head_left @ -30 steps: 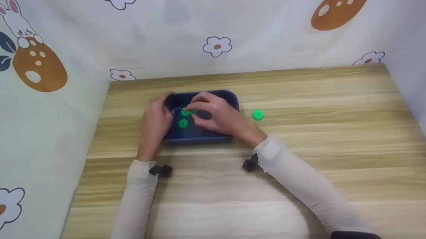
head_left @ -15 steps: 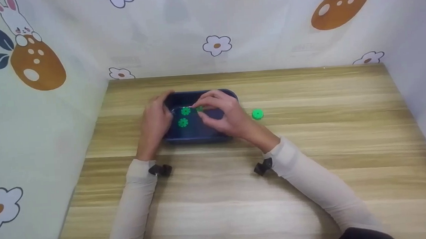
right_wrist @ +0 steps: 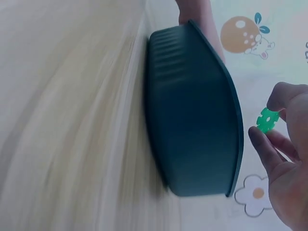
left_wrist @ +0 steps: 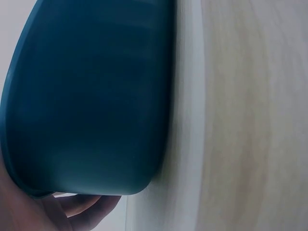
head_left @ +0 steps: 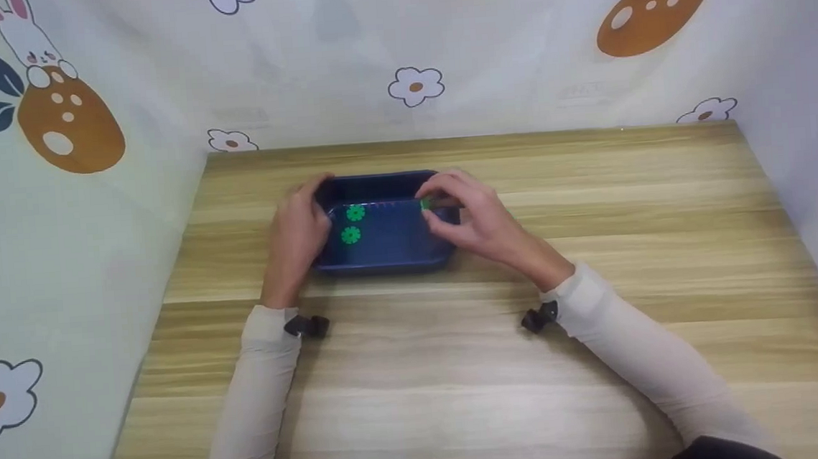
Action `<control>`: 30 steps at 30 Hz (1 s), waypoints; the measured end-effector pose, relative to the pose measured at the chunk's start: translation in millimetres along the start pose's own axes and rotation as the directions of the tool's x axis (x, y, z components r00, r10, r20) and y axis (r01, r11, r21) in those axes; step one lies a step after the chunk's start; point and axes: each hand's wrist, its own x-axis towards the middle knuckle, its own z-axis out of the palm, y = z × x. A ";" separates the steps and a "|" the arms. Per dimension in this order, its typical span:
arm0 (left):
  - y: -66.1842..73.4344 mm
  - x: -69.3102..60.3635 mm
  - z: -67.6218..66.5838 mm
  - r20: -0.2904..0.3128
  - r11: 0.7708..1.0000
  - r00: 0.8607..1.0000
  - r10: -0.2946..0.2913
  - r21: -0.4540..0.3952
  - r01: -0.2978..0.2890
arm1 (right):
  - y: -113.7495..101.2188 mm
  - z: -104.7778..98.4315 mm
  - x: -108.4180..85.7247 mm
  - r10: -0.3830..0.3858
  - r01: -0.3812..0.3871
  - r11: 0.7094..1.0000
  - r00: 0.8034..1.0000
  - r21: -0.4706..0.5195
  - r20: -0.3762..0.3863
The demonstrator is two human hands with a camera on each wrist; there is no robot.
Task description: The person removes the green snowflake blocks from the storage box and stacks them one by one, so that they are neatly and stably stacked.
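Observation:
A dark blue plastic bin [head_left: 399,241] stands on the table. My left hand [head_left: 297,230] grips its left end, thumb over the rim and fingers round the outside, as the left wrist view partly shows on the bin wall [left_wrist: 91,96]. Inside, at the left, two green notched plastic discs [head_left: 355,212] lie flat and apart. Over the bin's right end, my right hand [head_left: 476,217] pinches another green notched disc [right_wrist: 267,120] between thumb and fingertips. The right wrist view shows that disc raised above the bin's rim.
The wood-grain table [head_left: 420,387] runs to a patterned cloth wall [head_left: 512,57] at the back, with further walls left and right. A black wrist camera [head_left: 306,327] sits on the left sleeve, another [head_left: 539,317] on the right.
My right hand has drawn rightward from the two discs to the bin's right end, carrying a disc. It now covers the green stack seen earlier right of the bin. My left hand stays put.

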 end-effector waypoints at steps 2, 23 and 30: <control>-0.3 -0.1 -0.1 0.002 1.000 1.000 -0.004 0.000 0.004 | 2.8 -4.6 -2.7 0.014 -0.014 1.000 1.000 0.018 0.000; -0.5 1.1 1.0 -0.012 0.999 1.000 0.023 -0.026 -0.024 | 33.6 -55.9 -36.5 0.139 -0.140 0.990 0.990 -0.030 -0.013; -0.2 1.3 0.7 -0.013 0.999 1.000 0.019 -0.035 -0.020 | 41.2 -74.0 -45.2 0.181 -0.178 0.979 0.983 -0.099 0.014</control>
